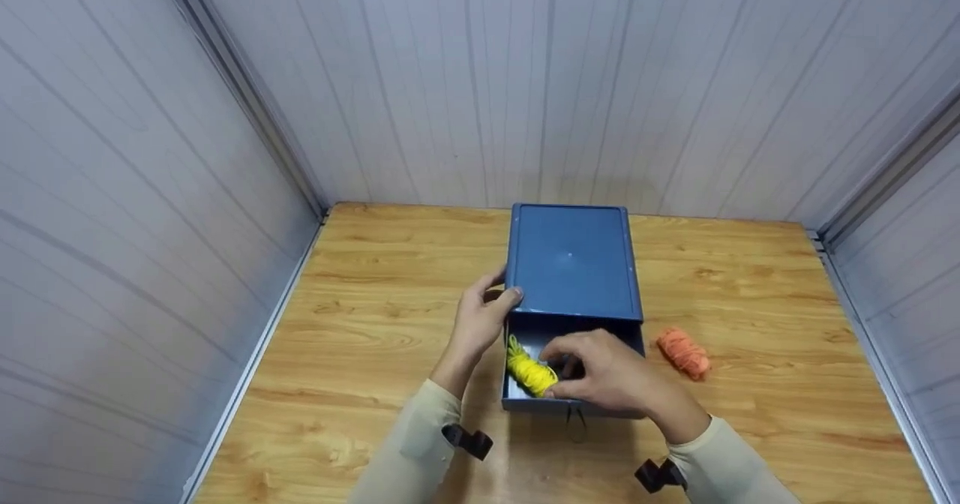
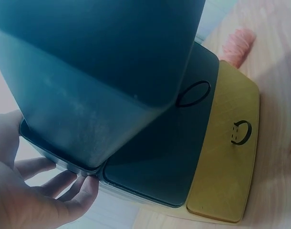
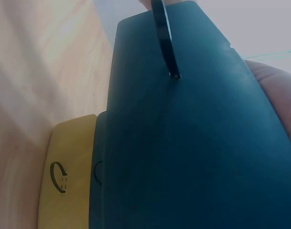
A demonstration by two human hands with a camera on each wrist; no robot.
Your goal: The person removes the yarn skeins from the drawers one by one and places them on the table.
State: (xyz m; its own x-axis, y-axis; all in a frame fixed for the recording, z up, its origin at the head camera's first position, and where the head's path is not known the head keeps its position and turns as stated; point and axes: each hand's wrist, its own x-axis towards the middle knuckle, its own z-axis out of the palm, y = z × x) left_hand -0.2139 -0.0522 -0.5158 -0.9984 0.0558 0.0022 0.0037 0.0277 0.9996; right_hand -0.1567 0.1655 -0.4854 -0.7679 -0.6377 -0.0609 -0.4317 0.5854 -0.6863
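A dark blue drawer cabinet point(image 1: 574, 260) stands on the wooden table with its top drawer point(image 1: 517, 403) pulled out toward me. My left hand point(image 1: 480, 316) grips the cabinet's left side, thumb over the top edge; its fingertips bend against the side in the left wrist view. Inside the drawer, at its left, lies a wound bundle of yellow yarn point(image 1: 529, 373). Reaching in from the right, my right hand point(image 1: 607, 369) pinches the right end of this bundle between thumb and fingers. The drawer front mostly hides this hand in the right wrist view.
Right of the cabinet, an orange yarn bundle point(image 1: 684, 354) lies on the table point(image 1: 360, 354). Below the pulled-out drawer are a shut dark blue drawer point(image 2: 155, 162) and a yellow bottom drawer point(image 2: 226, 157), both with black loop handles. Pale panel walls point(image 1: 450, 76) enclose the table.
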